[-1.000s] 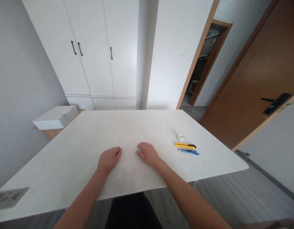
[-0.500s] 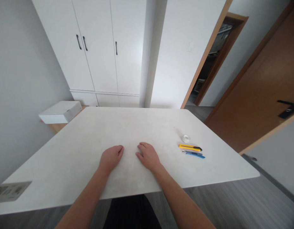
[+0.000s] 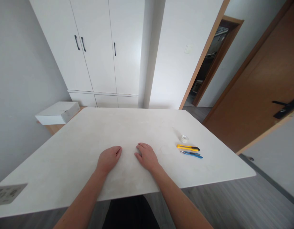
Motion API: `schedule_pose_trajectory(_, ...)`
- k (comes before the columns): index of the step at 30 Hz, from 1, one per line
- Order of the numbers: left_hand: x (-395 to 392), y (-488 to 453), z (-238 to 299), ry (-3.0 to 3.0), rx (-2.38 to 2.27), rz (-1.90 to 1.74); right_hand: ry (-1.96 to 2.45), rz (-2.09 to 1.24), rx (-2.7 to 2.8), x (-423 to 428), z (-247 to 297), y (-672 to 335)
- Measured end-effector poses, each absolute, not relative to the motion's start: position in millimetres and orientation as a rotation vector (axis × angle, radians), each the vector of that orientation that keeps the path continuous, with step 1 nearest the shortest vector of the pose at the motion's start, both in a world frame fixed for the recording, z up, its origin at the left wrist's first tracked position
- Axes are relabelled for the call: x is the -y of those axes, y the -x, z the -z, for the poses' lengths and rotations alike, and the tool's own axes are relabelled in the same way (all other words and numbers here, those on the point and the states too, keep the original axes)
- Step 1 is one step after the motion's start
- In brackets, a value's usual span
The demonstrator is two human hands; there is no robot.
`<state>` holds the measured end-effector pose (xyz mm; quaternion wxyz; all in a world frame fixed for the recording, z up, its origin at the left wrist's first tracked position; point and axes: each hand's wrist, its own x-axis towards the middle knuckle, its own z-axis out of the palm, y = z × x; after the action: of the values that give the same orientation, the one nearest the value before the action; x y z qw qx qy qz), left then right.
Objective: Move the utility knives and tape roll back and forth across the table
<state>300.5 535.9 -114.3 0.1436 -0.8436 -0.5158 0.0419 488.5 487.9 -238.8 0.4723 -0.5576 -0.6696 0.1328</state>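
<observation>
My left hand (image 3: 109, 159) rests on its side on the white table (image 3: 118, 124), its fingers curled in and the thumb against them; I see nothing in it. Beside it, a short gap away, my right hand (image 3: 147, 156) lies on the tabletop with the thumb apart from the fingers, holding nothing. To the right of that hand lies a yellow utility knife (image 3: 188, 147) with a black end. Just nearer to me is a blue utility knife (image 3: 191, 154), roughly parallel to it. A roll of white tape (image 3: 184, 139) sits behind the two knives.
A printed label (image 3: 9, 194) is on the table's near left corner. Past the left edge stands a white box (image 3: 58, 112) on a wooden surface. White cabinets (image 3: 101, 57) are behind the table, and a brown door (image 3: 254, 82) stands at the right.
The whole view has shifted slightly, so everything appears a little further left. Both hands keep their place and pose on the table, and the knives and tape have not moved.
</observation>
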Motion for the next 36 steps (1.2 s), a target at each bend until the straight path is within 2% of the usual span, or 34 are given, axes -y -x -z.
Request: schedule_pose_trajectory(36,-536.3,-300.6,114.2,2.435,1.528,-0.116,1.365,-0.337,1.635,-486.9,238.0,-489.1)
